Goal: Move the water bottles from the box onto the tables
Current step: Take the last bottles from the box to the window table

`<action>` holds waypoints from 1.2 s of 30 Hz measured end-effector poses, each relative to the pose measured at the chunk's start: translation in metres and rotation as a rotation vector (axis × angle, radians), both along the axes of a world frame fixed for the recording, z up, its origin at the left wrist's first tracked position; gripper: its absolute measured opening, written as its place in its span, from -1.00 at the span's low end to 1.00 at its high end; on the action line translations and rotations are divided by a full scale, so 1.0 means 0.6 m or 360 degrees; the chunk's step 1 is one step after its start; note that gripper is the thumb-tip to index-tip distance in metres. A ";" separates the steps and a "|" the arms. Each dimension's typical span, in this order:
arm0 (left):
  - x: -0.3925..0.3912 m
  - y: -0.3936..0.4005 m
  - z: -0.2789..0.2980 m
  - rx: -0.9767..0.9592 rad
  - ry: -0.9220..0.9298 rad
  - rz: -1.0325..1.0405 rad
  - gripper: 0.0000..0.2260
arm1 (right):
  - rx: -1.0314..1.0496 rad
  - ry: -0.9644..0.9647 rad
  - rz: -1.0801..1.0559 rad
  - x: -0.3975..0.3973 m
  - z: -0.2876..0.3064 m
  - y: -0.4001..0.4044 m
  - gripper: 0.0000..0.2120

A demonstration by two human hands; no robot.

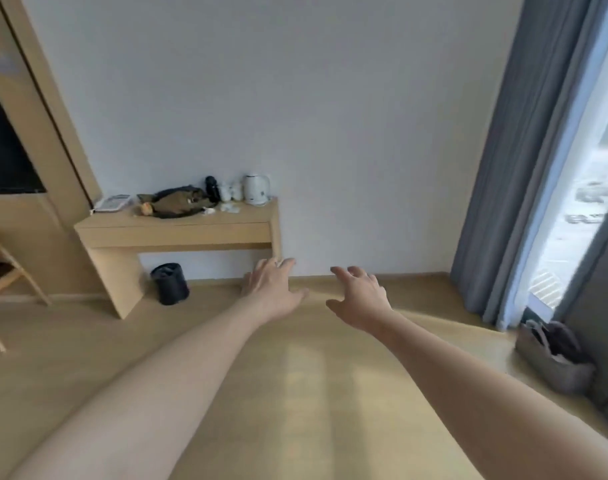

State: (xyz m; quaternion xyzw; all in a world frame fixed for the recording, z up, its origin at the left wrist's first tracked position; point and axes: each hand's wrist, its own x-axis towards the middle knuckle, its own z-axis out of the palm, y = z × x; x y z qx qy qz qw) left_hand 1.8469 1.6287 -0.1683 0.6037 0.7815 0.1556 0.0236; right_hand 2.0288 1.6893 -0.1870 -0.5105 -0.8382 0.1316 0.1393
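Both hands reach forward with nothing in them, and no bottle or box is in sight.

Left hand (271,289) and right hand (359,299) hang apart over the wooden floor (313,393), fingers loosely spread, holding nothing. At ten o'clock from them a wall desk (178,230) carries a white kettle (257,189), a dark flask (212,188) and an olive bag (179,201); I cannot make out any water bottle on it. A black bin (170,283) sits beneath. At three o'clock hangs a curtain (524,168). By my reckoning the carrying has barely begun, or is between trips.
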 end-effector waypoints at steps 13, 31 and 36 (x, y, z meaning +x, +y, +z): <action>-0.499 -0.206 -0.071 -0.0083 -0.0077 0.0753 -0.33 | -0.0071 -0.0162 0.0806 -0.600 -0.062 -0.070 -0.28; -1.103 -0.203 -0.038 -0.0136 -0.0095 0.1562 -0.33 | -0.0064 -0.0138 0.1586 -1.348 -0.038 -0.016 -0.29; -1.246 -0.220 -0.050 -0.0192 -0.0092 0.1616 -0.33 | -0.0070 -0.0139 0.1664 -1.508 -0.054 -0.037 -0.29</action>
